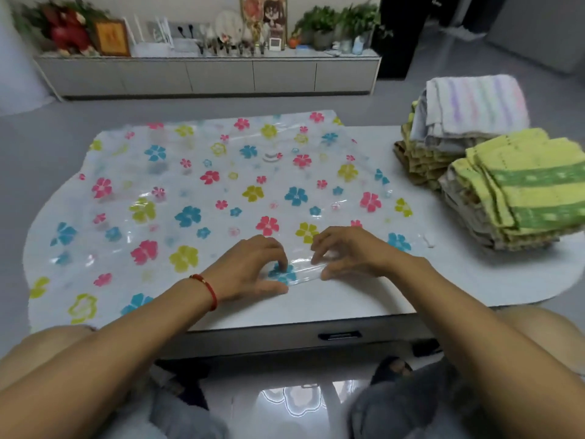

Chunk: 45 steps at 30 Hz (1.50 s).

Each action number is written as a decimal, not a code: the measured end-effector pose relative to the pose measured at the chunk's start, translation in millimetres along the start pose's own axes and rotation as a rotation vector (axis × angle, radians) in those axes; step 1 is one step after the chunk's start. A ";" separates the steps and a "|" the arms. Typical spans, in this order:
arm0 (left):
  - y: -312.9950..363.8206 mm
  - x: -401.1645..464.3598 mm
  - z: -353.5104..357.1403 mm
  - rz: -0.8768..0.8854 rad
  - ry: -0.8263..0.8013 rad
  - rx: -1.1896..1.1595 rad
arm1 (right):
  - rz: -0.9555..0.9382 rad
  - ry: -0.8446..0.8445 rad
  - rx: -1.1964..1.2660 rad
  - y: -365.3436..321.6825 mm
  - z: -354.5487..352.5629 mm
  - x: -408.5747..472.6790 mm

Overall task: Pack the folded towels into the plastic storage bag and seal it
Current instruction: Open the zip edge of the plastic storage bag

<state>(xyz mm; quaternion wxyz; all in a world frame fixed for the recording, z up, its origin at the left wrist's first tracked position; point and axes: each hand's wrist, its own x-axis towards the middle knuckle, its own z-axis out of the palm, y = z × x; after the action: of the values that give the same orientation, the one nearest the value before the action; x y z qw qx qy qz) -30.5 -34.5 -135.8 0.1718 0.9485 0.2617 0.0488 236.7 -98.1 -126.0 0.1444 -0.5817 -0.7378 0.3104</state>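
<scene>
A clear plastic storage bag (196,191) printed with pink, blue and yellow flowers lies flat across the white table (443,280), hanging over its left side. At the bag's near edge, my left hand (253,267) and my right hand (351,251) each pinch the plastic rim, a short span of it stretched between them. Folded towels stand at the table's right: a near stack topped by a yellow-green striped towel (525,191) and a far stack topped by a white pastel-striped towel (474,103). No towel is inside the bag.
A small white round valve (270,157) sits on the bag's far middle. A low grey cabinet (209,77) with plants and ornaments runs along the back wall. The table's drawer handle (340,335) faces me, with my knees on either side.
</scene>
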 end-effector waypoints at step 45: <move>9.6 8.4 6.7 -0.218 0.340 -0.111 | 0.445 0.328 0.932 -73.3 74.2 23.4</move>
<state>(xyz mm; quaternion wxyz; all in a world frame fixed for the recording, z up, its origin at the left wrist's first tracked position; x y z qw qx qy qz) -17.4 -39.9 -138.6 0.1813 0.8818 0.3849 0.2034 131.1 -107.0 -140.4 0.4311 -0.6393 -0.3485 0.5329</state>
